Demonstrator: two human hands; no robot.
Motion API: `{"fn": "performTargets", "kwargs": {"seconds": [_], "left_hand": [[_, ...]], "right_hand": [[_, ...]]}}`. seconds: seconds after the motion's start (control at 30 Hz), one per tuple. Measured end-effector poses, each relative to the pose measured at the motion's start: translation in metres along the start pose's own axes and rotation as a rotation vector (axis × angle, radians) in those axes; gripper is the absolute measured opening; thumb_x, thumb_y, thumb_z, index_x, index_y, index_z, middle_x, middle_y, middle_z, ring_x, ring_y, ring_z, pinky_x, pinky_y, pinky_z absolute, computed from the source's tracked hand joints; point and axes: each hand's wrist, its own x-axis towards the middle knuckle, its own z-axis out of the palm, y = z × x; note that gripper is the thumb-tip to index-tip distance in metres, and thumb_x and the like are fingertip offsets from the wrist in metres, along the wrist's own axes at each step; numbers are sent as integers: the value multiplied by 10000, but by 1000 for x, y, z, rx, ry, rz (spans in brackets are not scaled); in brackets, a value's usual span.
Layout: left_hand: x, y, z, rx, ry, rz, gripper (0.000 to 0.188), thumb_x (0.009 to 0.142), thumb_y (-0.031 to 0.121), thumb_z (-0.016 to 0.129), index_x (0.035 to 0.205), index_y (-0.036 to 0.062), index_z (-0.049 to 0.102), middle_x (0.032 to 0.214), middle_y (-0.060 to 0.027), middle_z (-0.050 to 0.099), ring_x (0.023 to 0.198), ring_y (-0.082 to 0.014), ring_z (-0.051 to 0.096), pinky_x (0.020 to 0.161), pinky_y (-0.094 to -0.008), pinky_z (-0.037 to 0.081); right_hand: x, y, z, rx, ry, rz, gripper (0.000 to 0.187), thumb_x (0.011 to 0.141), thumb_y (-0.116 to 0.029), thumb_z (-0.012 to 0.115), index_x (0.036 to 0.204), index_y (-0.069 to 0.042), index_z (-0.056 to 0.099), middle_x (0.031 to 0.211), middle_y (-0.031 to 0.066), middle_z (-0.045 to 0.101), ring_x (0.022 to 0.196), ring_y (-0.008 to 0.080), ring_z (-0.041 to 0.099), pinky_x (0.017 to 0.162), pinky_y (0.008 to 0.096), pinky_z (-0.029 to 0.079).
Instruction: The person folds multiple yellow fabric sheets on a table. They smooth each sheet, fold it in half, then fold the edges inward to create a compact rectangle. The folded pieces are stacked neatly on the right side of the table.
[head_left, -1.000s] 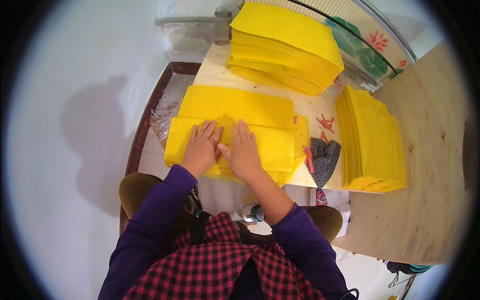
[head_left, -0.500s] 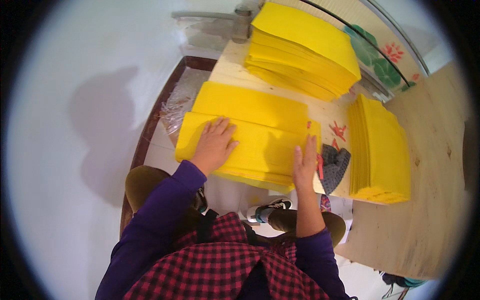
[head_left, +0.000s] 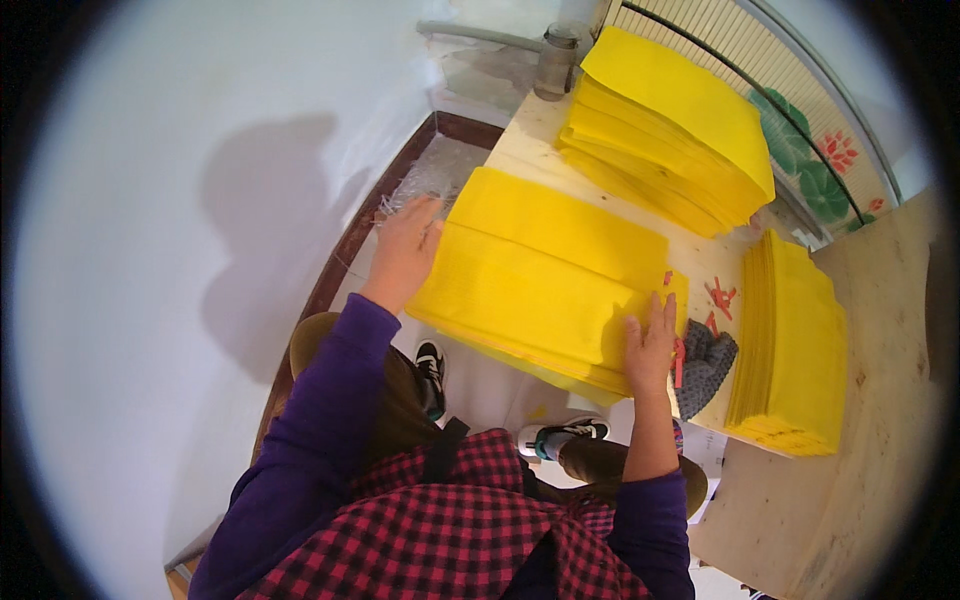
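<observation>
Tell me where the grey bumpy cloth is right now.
In the head view, the grey bumpy cloth lies right of centre on the wooden tabletop, between the right hand and the rightmost yellow fabric stack.

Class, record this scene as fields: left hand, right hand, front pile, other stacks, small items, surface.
Left hand: at the left end of the front pile
Right hand: at its right end, fingers extended
Front pile: yellow sheets
Other stacks: yellow far stack, yellow right stack
Small items: red-orange strips, gray dotted cloth
Surface: pale wooden table
</observation>
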Motion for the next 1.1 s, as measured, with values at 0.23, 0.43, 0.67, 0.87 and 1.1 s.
{"fn": "performTargets", "kwargs": {"seconds": [0.23,0.43,0.67,0.87,1.1], "left_hand": [[3,-22,6,-367,-29,-338,580,1020,462,329,1316,-1,515,1331,-166,537,1268,-272,477,1066,-339,340],[0,-22,11,-604,-102,-450,696,997,553,297,1329,-22,507,1349,-160,515,1240,-226,480,1053,-311,333],[-1,-12,9,-625,-132,-500,647,999,519,334,1266,-21,568,1303,-146,539,1173,-200,508,1008,-306,371],[-2,-22,19,-472,-156,-420,477,987,379,470,1221,-19,589,1319,-189,534,1217,-262,503,1018,-333,384],[-5,-9,26,102,-109,68,403,946,286,529,1250,23,562,1375,-204,476,1332,-344,382,1116,-439,268]], "right_hand": [[1,7,-1,435,64,253,527,1022,-328,402,1410,27,368,1496,242,301,1396,331,292,1128,373,239],[5,16,-5,878,102,430,607,1022,-406,369,1425,48,341,1484,197,344,1386,279,316,1126,349,241],[6,10,-8,895,-55,339,629,1021,-420,362,1440,46,310,1495,198,321,1395,282,294,1136,359,218],[12,-5,-15,787,-34,256,610,1018,-398,384,1431,47,325,1497,210,316,1404,299,280,1137,364,215],[17,-20,-18,548,79,111,589,1015,-373,409,1420,49,343,1500,224,310,1414,318,264,1137,369,212]]}}
